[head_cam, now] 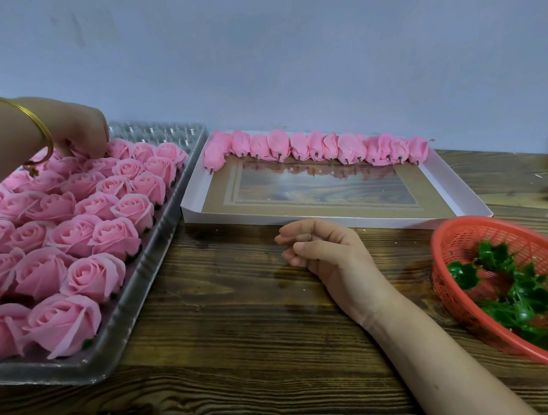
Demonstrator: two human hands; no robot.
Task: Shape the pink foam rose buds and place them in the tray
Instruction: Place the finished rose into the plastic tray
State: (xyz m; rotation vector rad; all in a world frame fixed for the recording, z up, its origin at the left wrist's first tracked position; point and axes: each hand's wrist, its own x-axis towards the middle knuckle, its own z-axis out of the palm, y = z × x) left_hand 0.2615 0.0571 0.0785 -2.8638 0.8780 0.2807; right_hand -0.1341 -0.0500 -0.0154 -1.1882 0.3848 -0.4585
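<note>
Placing step: the left hand (77, 133) sets fingers on a rose bud (87, 158) far back in the tray (161, 217), grip unclear. The right hand (324, 252) lies loosely curled, empty. Next likely needs 1 unshaped bud (278, 145) from the box (329, 222).

A single wide-angle view from the person's head looks forward and down across the wooden surface (238, 301) to a plain wall (261, 52) behind it. It sits close over the near edge. The left border cuts the clear tray (139, 289) and the right border cuts the red basket (436, 263).
</note>
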